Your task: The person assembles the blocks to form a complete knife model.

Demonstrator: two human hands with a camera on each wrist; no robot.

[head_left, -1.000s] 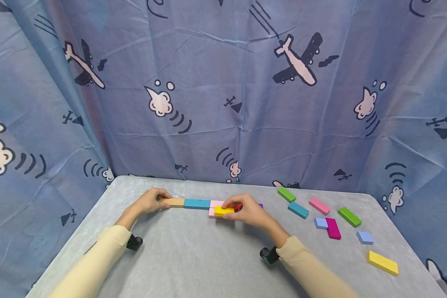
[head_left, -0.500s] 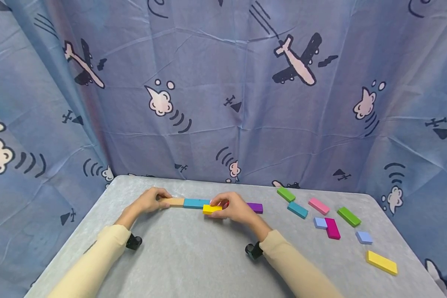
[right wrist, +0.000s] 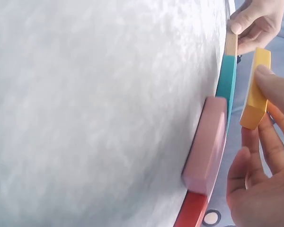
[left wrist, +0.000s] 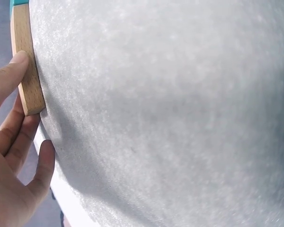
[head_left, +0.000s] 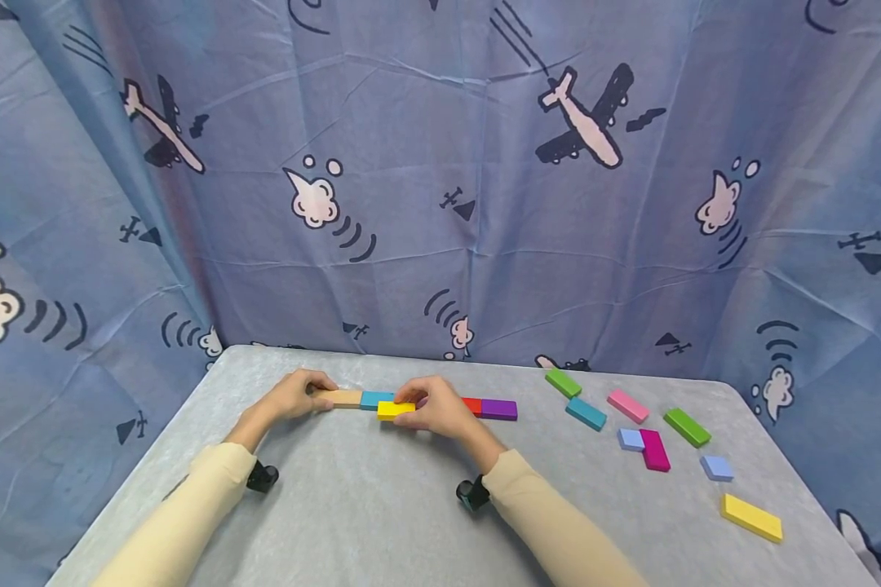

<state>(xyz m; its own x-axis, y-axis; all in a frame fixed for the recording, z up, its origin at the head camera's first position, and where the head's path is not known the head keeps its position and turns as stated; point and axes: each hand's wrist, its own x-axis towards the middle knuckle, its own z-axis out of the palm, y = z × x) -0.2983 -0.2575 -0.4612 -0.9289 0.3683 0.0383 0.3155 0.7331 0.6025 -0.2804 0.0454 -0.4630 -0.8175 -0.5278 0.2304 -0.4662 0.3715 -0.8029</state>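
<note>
A row of blocks runs across the table. At its left end my left hand [head_left: 298,395] grips the natural wood block [left wrist: 27,78], thumb on its near side and fingers behind. The teal block [head_left: 377,400] adjoins it. My right hand [head_left: 435,408] pinches a yellow block [right wrist: 258,90] between thumb and fingers, raised above the row and overlapping the teal block in the head view. In the right wrist view a pink block [right wrist: 204,146] sticks out nearer than the row, before the red block [right wrist: 191,212]. My right hand hides the pink in the head view.
A purple block [head_left: 499,410] ends the row on the right. Several loose blocks lie at the table's right, among them a teal block [head_left: 586,413], a magenta block [head_left: 655,451] and a long yellow block [head_left: 751,518]. A patterned curtain [head_left: 411,204] hangs behind the table [head_left: 352,505].
My right hand has moved left with the yellow block, from over the pink blocks to over the teal one. The red and purple blocks are uncovered. My left hand stays put.
</note>
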